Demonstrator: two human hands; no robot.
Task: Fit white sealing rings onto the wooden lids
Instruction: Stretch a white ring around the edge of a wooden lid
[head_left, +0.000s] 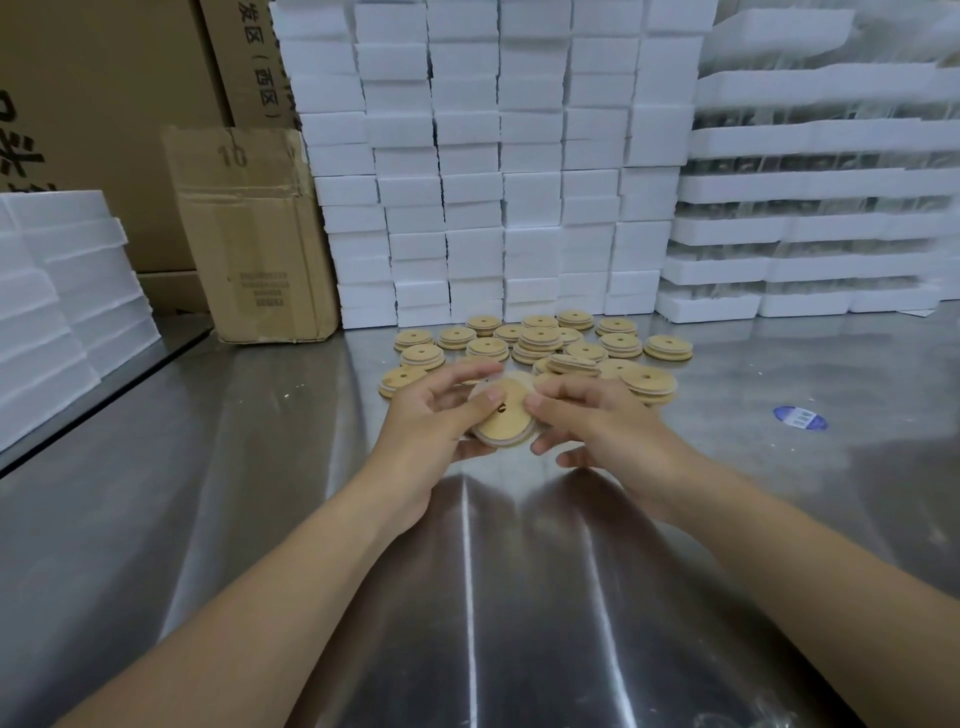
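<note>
Two grips, left (426, 421), right (608, 415), round lid (500, 428)

forearms forward, left grip (431, 421) and right grip (597, 415) curled round one lid (503, 423)

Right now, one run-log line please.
left hand holds wooden lid | right hand pinches its edge | lid pile behind, on steel table

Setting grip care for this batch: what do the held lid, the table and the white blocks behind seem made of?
The held lid: pale wood, possibly bamboo, matte and unvarnished by its dull tan face. The table: brushed stainless steel, going by streaky reflections. The white blocks: probably polystyrene foam, from their rough, crumbly edges.
</note>
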